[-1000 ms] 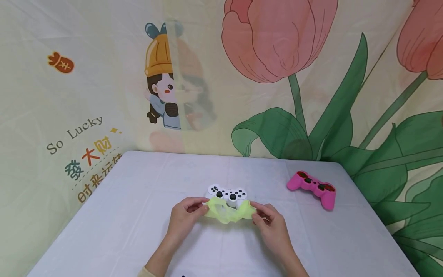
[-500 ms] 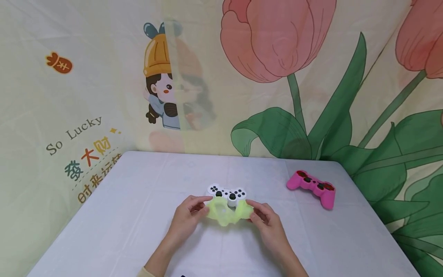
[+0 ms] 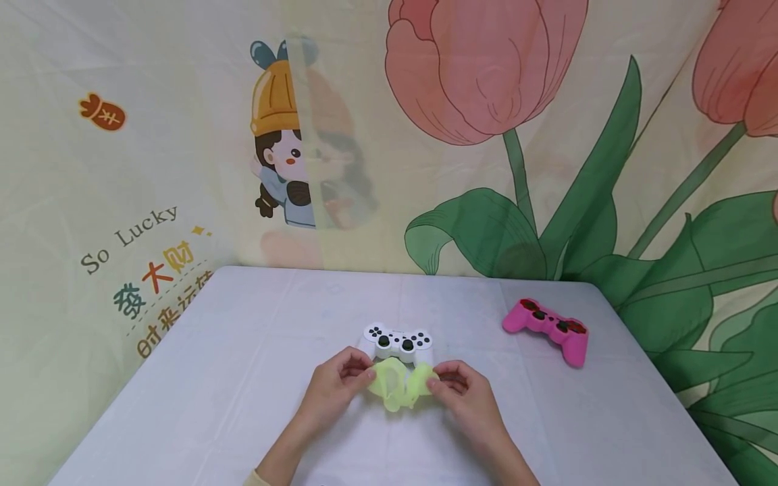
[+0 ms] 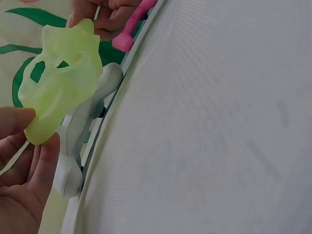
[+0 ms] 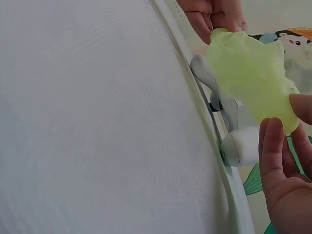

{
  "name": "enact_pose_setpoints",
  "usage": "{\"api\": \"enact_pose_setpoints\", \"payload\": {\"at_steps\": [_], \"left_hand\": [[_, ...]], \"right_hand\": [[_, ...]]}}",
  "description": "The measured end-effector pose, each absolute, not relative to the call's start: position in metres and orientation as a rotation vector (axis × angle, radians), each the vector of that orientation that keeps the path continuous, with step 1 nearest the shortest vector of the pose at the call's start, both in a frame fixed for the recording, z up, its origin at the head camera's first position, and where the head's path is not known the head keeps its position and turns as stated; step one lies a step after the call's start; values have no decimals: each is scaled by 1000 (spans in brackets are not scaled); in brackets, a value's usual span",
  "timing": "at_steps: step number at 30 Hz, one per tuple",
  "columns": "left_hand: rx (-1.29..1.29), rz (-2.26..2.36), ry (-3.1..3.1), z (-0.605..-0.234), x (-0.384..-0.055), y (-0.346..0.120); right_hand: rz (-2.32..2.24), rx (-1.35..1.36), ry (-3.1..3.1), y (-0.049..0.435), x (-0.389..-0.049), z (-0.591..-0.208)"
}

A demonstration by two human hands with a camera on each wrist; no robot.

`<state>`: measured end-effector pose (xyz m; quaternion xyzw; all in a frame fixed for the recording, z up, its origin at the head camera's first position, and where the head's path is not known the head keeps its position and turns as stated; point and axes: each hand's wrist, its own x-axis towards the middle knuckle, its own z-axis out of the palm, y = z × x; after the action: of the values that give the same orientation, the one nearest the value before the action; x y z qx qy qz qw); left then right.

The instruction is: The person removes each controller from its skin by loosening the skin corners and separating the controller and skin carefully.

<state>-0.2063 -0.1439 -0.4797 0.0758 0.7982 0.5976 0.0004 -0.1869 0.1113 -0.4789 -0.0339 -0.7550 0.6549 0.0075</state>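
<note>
- Left hand (image 3: 333,385) pinches one end of a yellow-green cover (image 3: 402,390), right hand (image 3: 473,397) the other; thumbs against fingertips on both.
- Cover is up above the middle of the tabletop (image 3: 267,351), just nearer the person than the white controller (image 3: 398,341); can't tell if they touch.
- Two-ended grip probably because the cover looks limp and might fold.
- White controller lies buttons up, grips toward the person, seemingly for easy reach.
- Pink controller (image 3: 550,331) sits toward the far right corner, presumably out of the way.
- Cover: thin, translucent, wavy-edged, pierced by openings; rubbery, I'd judge.
</note>
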Motion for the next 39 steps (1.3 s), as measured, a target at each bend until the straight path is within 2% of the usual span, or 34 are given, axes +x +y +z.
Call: {"api": "enact_pose_setpoints", "payload": {"at_steps": [7,13,39], "left_hand": [[268,1831,2564,-482,-207,-146],[185,1859,2573,-481,-207,-146],[202,1880,2573,-478,-206,-145]], "right_hand": [[1954,-174,-2403,114,-188,-474],[1945,-216,-2395,113,-188,-472],[1958,-216,-2387,114,-187,-473]]}}
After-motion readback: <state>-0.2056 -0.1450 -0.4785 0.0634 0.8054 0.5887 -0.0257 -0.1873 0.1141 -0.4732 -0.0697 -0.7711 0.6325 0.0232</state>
